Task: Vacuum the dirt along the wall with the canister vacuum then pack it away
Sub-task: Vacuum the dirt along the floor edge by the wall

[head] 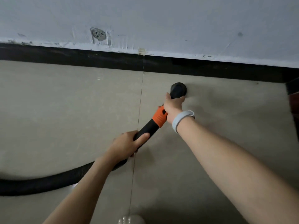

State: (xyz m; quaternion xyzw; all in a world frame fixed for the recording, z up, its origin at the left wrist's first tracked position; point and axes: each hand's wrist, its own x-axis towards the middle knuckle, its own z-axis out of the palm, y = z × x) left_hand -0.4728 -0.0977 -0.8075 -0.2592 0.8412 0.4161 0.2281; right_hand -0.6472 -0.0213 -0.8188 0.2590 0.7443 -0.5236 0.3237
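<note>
Both hands hold the vacuum wand, which lies across the middle of the view and points toward 1 o'clock. The right hand (174, 105) grips the wand high up, with its fingers curled around the black tube just behind the nozzle (178, 90). A pale wristband (182, 120) sits on the right wrist. The left hand (129, 143) grips the black handle lower down, at about 7 o'clock from the right hand, and its thumb lies along the tube. Between the two hands the wand has an orange collar (159, 118).

The round black nozzle rests on the beige floor tile (64, 110), near the dark baseboard (97, 59) but not touching it. Above the baseboard stands the pale wall (178, 21), with scuffs and a round grey patch (98, 34) toward 11 o'clock.

From the left hand the ribbed black hose (40, 183) runs over the floor toward 8 o'clock and leaves the view at the left edge. A thin tile joint (139, 113) crosses the floor from the baseboard down to the bottom edge.
</note>
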